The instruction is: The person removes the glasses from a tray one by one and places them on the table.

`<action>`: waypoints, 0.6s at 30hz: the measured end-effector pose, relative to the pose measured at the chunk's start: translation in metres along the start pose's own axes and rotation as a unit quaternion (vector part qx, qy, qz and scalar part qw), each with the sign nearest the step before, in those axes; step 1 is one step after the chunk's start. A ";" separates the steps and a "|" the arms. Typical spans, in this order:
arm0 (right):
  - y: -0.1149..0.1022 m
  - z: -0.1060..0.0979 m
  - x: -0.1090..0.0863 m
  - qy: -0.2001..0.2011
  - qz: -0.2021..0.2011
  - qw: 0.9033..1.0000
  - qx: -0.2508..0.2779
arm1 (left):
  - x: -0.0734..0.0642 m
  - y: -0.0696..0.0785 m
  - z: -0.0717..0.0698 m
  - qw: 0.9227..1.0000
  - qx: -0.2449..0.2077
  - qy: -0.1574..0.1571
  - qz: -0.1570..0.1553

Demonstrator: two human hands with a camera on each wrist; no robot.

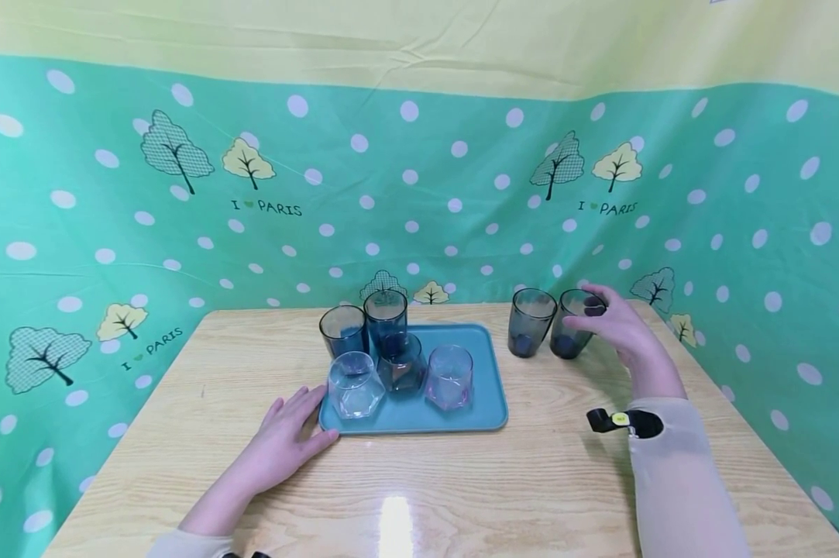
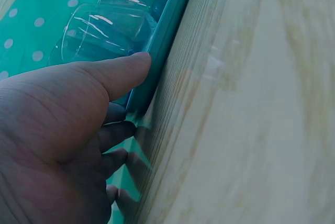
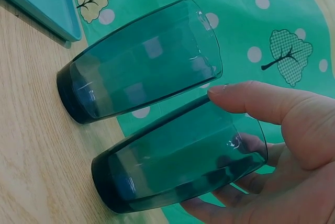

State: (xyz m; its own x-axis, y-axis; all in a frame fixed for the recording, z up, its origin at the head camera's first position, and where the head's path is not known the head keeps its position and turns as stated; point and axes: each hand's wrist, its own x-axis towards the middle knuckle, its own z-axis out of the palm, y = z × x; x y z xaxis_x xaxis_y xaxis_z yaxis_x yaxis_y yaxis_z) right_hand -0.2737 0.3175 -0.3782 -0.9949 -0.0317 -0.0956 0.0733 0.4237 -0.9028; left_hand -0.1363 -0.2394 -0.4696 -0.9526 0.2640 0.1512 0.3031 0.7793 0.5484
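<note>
Right hand (image 1: 621, 325): curled round the outer tall glass (image 1: 565, 342) near its rim, thumb opposite the fingers; how firmly, I cannot tell.
Outer tall glass: between 2 and 3 o'clock from the tray (image 1: 485, 364), its base apparently on the table (image 1: 545, 473).
Handling: probably stiff, slick and breakable, with most weight in the thick, dark base.
Where to hold: mid-wall looks safer than the thin rim, thumb against 2 or 3 fingers, with even, gentle pressure.
Inner tall glass (image 1: 529, 329): just beside the outer, at its 9 o'clock; a knock could chip either.
Left hand (image 1: 287, 446): fingers fairly straight, thumb on the tray's rim at the 8 o'clock corner.
Tray glasses: 2 tall blue, at 10 (image 1: 345, 341) and 11 o'clock (image 1: 386, 318); 3 short, clear (image 1: 355, 391) at 9, smoky (image 1: 401, 372) near the middle, pinkish (image 1: 450, 380) at 3.
Printed cloth (image 1: 363, 201): beyond the table, at 12 o'clock.
</note>
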 end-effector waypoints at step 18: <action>-0.024 -0.004 -0.013 0.069 -0.032 0.996 -0.039 | 0.000 -0.002 0.001 1.000 0.008 0.000 0.003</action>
State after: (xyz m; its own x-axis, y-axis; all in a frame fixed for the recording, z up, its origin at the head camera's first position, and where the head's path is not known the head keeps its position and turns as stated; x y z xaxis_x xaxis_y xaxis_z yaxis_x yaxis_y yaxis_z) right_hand -0.2626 0.3110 -0.3535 -0.9979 0.0604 0.0250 0.0082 0.4941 -0.8694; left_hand -0.1372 -0.2403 -0.4711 -0.9505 0.2697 0.1543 0.3099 0.7870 0.5335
